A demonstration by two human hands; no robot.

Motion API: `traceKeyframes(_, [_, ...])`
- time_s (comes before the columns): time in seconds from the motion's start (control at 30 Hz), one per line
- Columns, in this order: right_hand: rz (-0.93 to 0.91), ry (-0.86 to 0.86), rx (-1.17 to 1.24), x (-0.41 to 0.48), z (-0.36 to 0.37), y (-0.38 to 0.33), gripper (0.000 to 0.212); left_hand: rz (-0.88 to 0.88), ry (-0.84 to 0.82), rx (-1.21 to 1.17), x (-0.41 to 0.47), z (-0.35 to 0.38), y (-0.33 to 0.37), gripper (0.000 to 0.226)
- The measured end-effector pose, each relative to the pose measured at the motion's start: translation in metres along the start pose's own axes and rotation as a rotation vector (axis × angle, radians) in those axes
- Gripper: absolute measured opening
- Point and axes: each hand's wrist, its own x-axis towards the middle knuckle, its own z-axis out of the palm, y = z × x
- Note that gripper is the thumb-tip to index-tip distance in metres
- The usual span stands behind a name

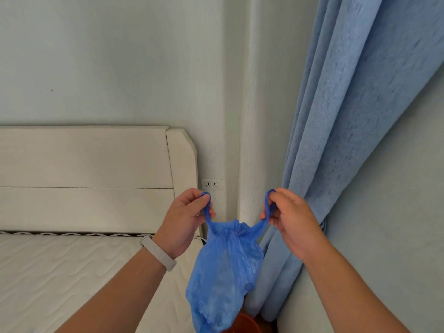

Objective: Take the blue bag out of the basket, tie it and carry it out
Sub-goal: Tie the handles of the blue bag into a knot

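A thin blue plastic bag (223, 275) hangs in the air in front of me, its mouth gathered into folds at the top. My left hand (185, 219) pinches the bag's left handle loop and my right hand (290, 219) pinches the right one, the two loops pulled apart. The bag's lower part dangles over a red-orange basket (245, 324), of which only a piece of the rim shows at the bottom edge. A pale band sits on my left wrist.
A bed with a white quilted mattress (72, 272) and a cream headboard (91, 169) fills the left side. A wall socket (211, 184) sits beside the headboard. A blue curtain (336, 140) hangs on the right, tied back near the corner.
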Motion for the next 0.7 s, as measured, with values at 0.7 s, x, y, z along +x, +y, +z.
traceKeyframes(0.7, [-0.025,-0.212,-0.375,-0.028,0.037,-0.016,0.028,0.089,-0.21,0.31,-0.024,0.031,0.02,0.01])
